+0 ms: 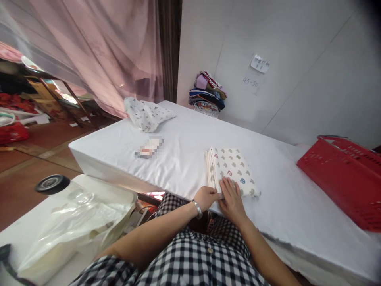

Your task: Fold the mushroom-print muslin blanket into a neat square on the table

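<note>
A folded white cloth (230, 169) printed with small coloured shapes lies near the front edge of a white-covered table (184, 139). My right hand (231, 197) rests flat on the cloth's near end, fingers stretched out. My left hand (206, 197), with a silver bracelet on the wrist, is closed at the cloth's near left corner, its fingers curled at the edge. An unfolded patterned white cloth (146, 113) lies in a heap at the far left corner of the table.
A red plastic basket (345, 174) stands on the table at the right. A stack of folded clothes (206, 95) sits against the far wall. A small blurred item (149, 148) lies mid-table. Clear plastic bags (74, 222) lie on a white surface at my left.
</note>
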